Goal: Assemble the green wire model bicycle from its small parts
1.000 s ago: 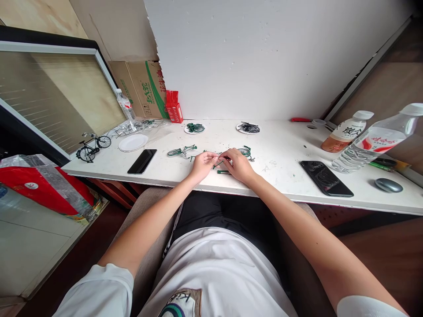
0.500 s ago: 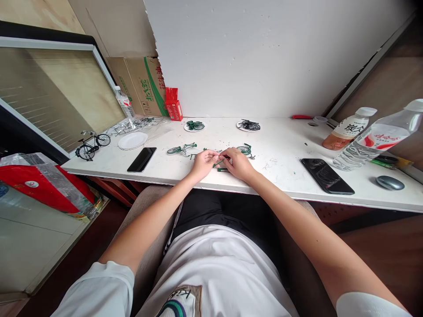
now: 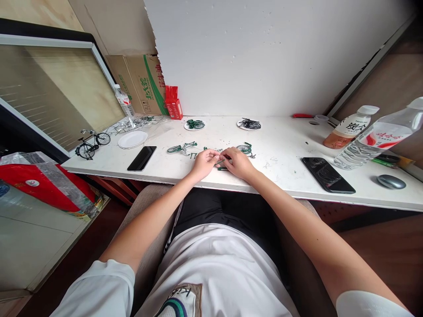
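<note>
1. We start with the white table (image 3: pixel 291 145), which carries every item listed below. Both forearms cross its near edge around the middle.
2. A cardboard box (image 3: pixel 142 81) with green print stands at the far left corner, against the wall.
3. A clear water bottle (image 3: pixel 376 141) sits near the right edge. A tea bottle (image 3: pixel 348 128) is just beside it, toward the far edge.
4. Two black phones lie flat, screens dark. The left phone (image 3: pixel 142 157) is toward the left edge and the right phone (image 3: pixel 328 175) is close to the near edge on the right.
5. The left hand (image 3: pixel 203 164) and the right hand (image 3: pixel 238 163) rest close together just inside the near edge, with their fingertips meeting.
6. A black model bicycle (image 3: pixel 92 145) stands upright at the left edge.
7. A green frame (image 3: pixel 181 149) lies just beyond the left hand. A green wheel assembly (image 3: pixel 245 149) lies just beyond the right hand.
8. A green rod (image 3: pixel 220 161) spans the gap between the two hands. We see each hand pinching one end of it between thumb and fingertips (fine detail of the rod is too small to resolve). It sits low over the table, near the middle of the near edge.
</note>
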Tool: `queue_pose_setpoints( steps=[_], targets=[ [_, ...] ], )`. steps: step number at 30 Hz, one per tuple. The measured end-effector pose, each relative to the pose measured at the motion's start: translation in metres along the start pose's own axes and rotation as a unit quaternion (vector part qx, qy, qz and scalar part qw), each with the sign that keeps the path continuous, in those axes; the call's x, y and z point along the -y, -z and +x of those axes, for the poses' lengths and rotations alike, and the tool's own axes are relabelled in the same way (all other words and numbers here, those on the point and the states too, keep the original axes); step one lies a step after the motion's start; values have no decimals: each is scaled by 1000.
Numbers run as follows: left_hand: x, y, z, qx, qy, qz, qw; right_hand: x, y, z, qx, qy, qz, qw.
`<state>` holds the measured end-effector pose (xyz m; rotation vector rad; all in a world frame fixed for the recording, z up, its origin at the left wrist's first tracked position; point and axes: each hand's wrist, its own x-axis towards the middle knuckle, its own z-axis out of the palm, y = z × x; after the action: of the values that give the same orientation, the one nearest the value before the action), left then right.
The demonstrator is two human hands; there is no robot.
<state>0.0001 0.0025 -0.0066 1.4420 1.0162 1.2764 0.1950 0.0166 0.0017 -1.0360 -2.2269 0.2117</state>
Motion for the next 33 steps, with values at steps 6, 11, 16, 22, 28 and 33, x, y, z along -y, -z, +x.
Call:
queue_pose_setpoints(
  steps=[6, 11, 16, 22, 28, 33],
  targets=[
    [-1, -1, -1, 2, -4, 23, 1000, 3, 1, 0, 10, -9, -8, 1000],
    [0, 0, -1, 1, -21, 46, 999, 6, 4, 1, 25, -14, -22, 999],
    [4, 0, 0, 5, -25, 48, 999, 5, 2, 0, 35, -15, -27, 999],
    [7, 0, 1, 11, -33, 53, 998, 5, 3, 1, 40, -18, -29, 999],
    [3, -1, 0, 12, -27, 65, 997, 7, 3, 2, 41, -14, -29, 999],
    [4, -1, -1, 19, -34, 74, 997, 8, 3, 2, 37, -7, -32, 999]
  ],
)
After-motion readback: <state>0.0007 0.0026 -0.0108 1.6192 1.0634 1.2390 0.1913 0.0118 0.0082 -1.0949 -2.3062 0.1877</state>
